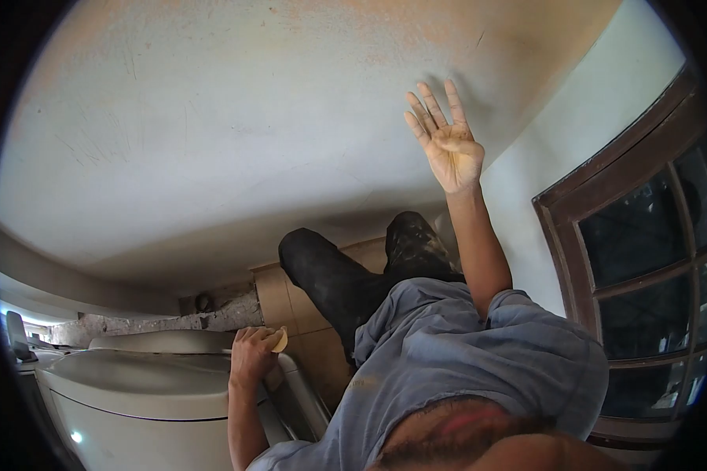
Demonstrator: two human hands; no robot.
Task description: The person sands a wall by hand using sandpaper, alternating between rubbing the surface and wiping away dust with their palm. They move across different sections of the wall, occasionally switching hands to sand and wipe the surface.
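Observation:
My right hand [452,149] is raised in front of a pale wall [212,102], palm towards me. Four fingers are stretched out and the thumb lies folded across the palm, with nothing held. Pale dust seems to coat the palm and fingers. Lower left, my left hand [253,353] has its fingers curled round a small tan piece [280,341], possibly sandpaper, whose curved edge sticks out on the right. That hand is above the near end of a light grey, rounded object [141,377].
A brown-framed window or door with dark panes [636,228] stands at the right. My dark-trousered legs [322,267] are near the wall's foot, above tan floor tiles [306,353]. A curved ledge [78,286] and rough debris [228,312] are at the left.

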